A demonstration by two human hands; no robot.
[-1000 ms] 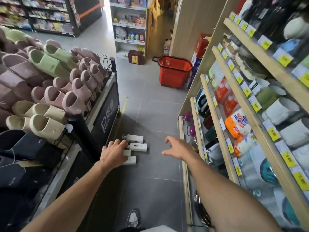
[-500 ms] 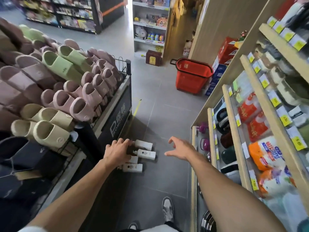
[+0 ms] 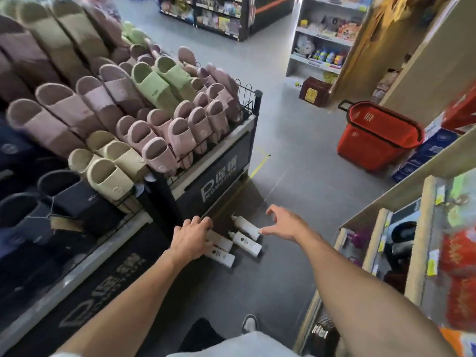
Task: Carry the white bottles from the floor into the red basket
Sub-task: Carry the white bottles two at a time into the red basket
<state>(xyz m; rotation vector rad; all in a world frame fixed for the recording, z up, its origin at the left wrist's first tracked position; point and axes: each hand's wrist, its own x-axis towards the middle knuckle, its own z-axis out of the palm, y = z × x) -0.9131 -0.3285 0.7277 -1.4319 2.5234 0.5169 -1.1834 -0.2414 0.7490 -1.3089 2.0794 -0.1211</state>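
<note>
Right hand (image 3: 283,224) spread; left hand (image 3: 192,238), hold unclear, over white plastic bottles (image 3: 247,243). Grabbing several risks drops before the red plastic basket (image 3: 378,140), two o'clock.

Left hand (image 3: 192,239) outstretched forward-down, palm-down, fingers (image 3: 203,222) bent; right hand (image 3: 287,225) alongside, fingers spread, thumb out.

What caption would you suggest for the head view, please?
Left hand and right hand reach for white bottles lying on the floor by a slipper stand; the red basket stands farther along.
</note>
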